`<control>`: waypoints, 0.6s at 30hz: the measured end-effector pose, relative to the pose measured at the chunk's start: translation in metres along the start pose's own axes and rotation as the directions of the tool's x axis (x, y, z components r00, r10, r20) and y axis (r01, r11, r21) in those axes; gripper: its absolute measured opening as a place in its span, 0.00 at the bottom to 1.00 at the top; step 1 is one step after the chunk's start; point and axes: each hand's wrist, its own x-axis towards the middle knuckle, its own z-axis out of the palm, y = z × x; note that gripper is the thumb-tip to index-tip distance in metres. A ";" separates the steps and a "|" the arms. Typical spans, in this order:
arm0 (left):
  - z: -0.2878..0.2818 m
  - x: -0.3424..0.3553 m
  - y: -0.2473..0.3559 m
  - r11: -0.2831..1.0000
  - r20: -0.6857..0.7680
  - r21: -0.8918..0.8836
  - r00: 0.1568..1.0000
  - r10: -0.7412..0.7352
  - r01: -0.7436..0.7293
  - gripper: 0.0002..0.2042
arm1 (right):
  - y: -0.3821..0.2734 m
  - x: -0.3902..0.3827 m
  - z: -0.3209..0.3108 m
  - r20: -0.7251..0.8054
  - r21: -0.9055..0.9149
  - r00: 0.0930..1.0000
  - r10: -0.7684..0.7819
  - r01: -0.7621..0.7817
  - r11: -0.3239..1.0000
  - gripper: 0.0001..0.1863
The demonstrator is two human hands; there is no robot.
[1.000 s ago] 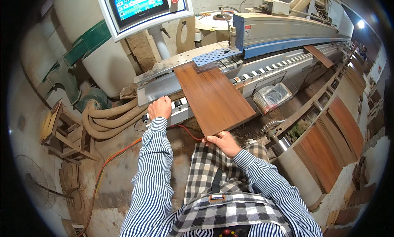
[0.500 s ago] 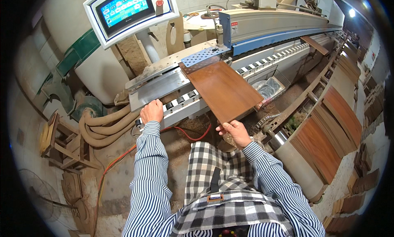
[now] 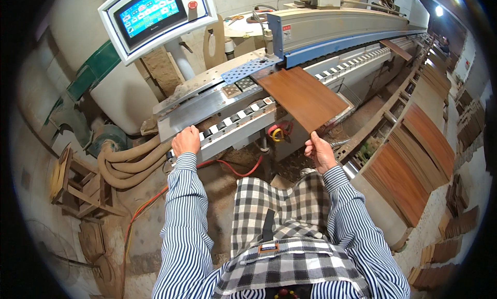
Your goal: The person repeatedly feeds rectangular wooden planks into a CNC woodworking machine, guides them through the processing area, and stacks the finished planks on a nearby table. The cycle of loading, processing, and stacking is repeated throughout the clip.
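A flat brown wood-grain board [image 3: 305, 97] lies across the roller rail [image 3: 239, 123] of a long machine, its far edge under the blue-edged beam [image 3: 352, 35]. At the board's near corner is my right hand [image 3: 321, 153], thumb and fingers pinched together on the corner. My left hand [image 3: 186, 141] is closed over the left end of the roller rail, its fingertips hidden. Beyond the rail a perforated blue plate [image 3: 246, 71] sits above the metal bed [image 3: 207, 106].
A control screen [image 3: 150, 17] on a post stands at the back left. Ribbed hoses [image 3: 129, 167] and a wooden stool [image 3: 83, 187] are at the left. Stacked boards [image 3: 398, 182] lie on a roller conveyor at the right. A red hose [image 3: 240, 172] runs below the rail.
The board has slid right and away along the machine, uncovering more rail and bed. My right hand has moved right and up with its corner. My left hand stays on the rail.
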 end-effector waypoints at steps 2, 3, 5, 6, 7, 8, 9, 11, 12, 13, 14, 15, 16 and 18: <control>0.009 0.005 0.001 1.000 0.023 0.013 0.999 0.023 -0.023 0.21 | 0.002 -0.004 -0.026 -0.054 0.097 0.998 -0.024 0.029 0.995 0.22; 0.008 0.005 -0.001 1.000 0.038 0.023 0.999 0.020 -0.021 0.23 | -0.001 -0.013 -0.038 -0.094 0.079 0.995 -0.041 0.048 0.996 0.23; 0.013 0.008 -0.012 0.999 0.075 0.041 0.997 0.003 -0.007 0.24 | 0.005 -0.033 -0.079 -0.219 0.109 0.973 -0.071 0.097 0.989 0.23; 0.007 0.003 -0.013 1.000 0.049 -0.001 0.999 0.018 -0.018 0.24 | 0.010 -0.047 -0.104 -0.323 0.049 0.942 -0.091 0.112 0.992 0.22; -0.004 -0.001 -0.011 0.998 0.076 0.003 0.996 0.054 -0.055 0.24 | 0.016 -0.064 -0.133 -0.419 -0.073 0.890 -0.181 0.166 0.984 0.19; -0.001 0.002 -0.013 0.999 0.083 0.030 0.996 -0.019 0.016 0.24 | 0.023 -0.085 -0.165 -0.536 -0.182 0.799 -0.272 0.206 0.962 0.18; 0.004 0.004 -0.011 0.998 0.080 0.051 0.997 0.016 -0.020 0.25 | 0.030 -0.111 -0.197 -0.630 -0.299 0.684 -0.366 0.221 0.928 0.18; 0.002 0.004 -0.008 0.997 0.077 0.075 0.997 0.019 -0.025 0.24 | 0.046 -0.162 -0.269 -0.808 -0.394 0.367 -0.461 0.246 0.885 0.22; 0.002 0.004 -0.011 0.995 0.077 0.090 0.997 0.027 -0.034 0.23 | 0.043 -0.189 -0.290 -0.860 -0.413 0.223 -0.459 0.227 0.882 0.24; 0.001 0.003 -0.010 0.997 0.070 0.069 0.997 0.042 -0.047 0.23 | 0.036 -0.217 -0.304 -0.889 -0.431 0.072 -0.453 0.205 0.879 0.26; 0.002 0.003 -0.011 0.997 0.067 0.064 0.997 0.033 -0.038 0.23 | 0.026 -0.240 -0.313 -0.922 -0.388 -0.032 -0.386 0.095 0.917 0.28; 0.003 0.003 -0.010 0.998 0.063 0.059 0.998 0.022 -0.026 0.22 | 0.018 -0.258 -0.321 -0.935 -0.326 -0.141 -0.324 -0.008 0.945 0.30; 0.002 0.004 -0.006 0.998 0.071 0.062 0.997 0.025 -0.030 0.22 | 0.020 -0.272 -0.336 -0.945 -0.314 -0.104 -0.309 0.039 0.949 0.29; -0.001 0.003 -0.001 0.997 0.083 0.073 0.996 0.020 -0.027 0.22 | 0.022 -0.286 -0.351 -0.958 -0.285 -0.018 -0.285 0.130 0.950 0.27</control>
